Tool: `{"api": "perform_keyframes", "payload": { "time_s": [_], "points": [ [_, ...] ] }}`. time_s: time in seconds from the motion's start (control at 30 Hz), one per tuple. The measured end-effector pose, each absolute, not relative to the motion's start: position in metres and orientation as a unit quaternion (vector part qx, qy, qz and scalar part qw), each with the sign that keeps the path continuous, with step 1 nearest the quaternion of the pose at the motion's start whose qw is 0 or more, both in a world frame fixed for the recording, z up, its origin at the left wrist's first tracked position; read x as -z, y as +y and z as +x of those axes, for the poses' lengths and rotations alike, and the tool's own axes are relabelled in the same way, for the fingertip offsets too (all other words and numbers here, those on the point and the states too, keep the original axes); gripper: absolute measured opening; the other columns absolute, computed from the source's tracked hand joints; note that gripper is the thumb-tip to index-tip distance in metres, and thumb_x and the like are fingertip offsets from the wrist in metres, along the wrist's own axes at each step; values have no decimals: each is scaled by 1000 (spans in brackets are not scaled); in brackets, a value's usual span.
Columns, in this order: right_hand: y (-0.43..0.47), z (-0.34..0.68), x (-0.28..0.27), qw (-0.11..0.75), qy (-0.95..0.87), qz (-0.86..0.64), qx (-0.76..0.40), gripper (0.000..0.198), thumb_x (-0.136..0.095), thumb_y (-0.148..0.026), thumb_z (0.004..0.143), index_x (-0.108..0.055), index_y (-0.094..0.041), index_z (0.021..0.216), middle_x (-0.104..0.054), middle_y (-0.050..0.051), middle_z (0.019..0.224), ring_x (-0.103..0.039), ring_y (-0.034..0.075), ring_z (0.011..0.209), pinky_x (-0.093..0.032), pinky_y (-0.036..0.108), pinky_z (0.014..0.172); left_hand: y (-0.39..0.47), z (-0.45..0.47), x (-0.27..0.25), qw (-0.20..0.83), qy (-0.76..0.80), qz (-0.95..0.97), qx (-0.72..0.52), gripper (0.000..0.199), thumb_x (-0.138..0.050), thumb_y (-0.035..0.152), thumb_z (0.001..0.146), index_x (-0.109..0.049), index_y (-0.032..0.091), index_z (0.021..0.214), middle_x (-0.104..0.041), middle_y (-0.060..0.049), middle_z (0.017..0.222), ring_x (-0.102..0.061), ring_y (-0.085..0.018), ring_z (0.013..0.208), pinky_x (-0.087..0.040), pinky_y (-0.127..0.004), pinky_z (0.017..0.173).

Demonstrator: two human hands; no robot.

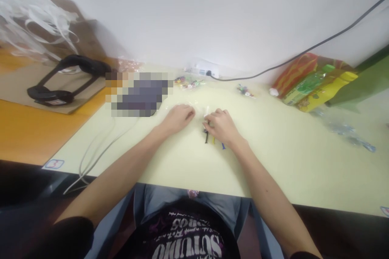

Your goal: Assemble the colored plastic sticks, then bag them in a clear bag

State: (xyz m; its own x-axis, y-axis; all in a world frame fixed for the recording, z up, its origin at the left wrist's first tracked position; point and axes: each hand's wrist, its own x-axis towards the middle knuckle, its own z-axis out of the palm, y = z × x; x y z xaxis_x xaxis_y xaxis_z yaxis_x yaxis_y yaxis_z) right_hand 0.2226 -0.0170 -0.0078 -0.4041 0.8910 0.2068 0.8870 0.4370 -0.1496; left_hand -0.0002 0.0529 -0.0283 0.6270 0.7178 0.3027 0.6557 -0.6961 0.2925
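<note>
My left hand (178, 119) rests on the pale table with its fingers curled together. Whatever they hold, if anything, is hidden. To its right, my right hand (222, 124) has thumb and fingers drawn in as a pinch; what lies between them is too small and blurred to name. Below these fingers, a thin black piece (206, 136), a yellow piece (213, 140) and a blue piece (223, 146) lie on the table, partly covered by the hand. A small whitish piece (207, 110) shows just beyond the right fingertips. The two hands are apart.
Small colourful items in clear plastic (190, 83) lie near the wall, with another small bundle (245, 90) to their right. A blurred-out dark device (142, 93) is at left, beside a black headset-like frame (67, 81). Snack bags, a green bottle (316, 83) and crumpled plastic (346, 129) are at right.
</note>
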Motion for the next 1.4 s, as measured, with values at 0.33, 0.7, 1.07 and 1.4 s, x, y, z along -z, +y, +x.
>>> {"api": "perform_keyframes", "payload": {
  "time_s": [0.33, 0.7, 1.07, 1.4],
  "points": [
    [-24, 214, 6, 136, -829, -542, -8, 32, -47, -14, 100, -71, -18, 120, -77, 12, 106, -55, 32, 107, -32, 45, 94, 54, -3, 27, 111, 381, 894, -210, 25, -45, 21, 102, -68, 19, 112, -72, -9, 111, -66, -24, 105, -49, -39, 96],
    [-20, 213, 12, 178, -789, -587, -28, 30, -49, -16, 97, -76, -18, 109, -76, 14, 108, -57, 32, 107, -37, 46, 95, 54, -6, 25, 145, 365, 896, -208, 30, -52, 27, 102, -69, 21, 126, -74, -8, 108, -68, -23, 101, -51, -36, 94],
    [-12, 228, 18, 329, -740, -583, -61, 39, -39, -13, 101, -70, -19, 124, -77, 10, 114, -69, 25, 106, -47, 35, 94, 50, -7, 18, 126, 407, 895, -134, 32, -52, 38, 101, -75, 30, 122, -78, -3, 91, -71, -22, 79, -48, -31, 77],
    [-13, 229, 12, 238, -765, -598, -29, 28, -52, -19, 102, -79, -24, 102, -79, 9, 98, -66, 27, 96, -43, 37, 87, 50, -6, 14, 138, 387, 899, -151, 24, -47, 30, 100, -70, 25, 103, -74, -5, 94, -67, -23, 85, -45, -31, 76]
  ]
}}
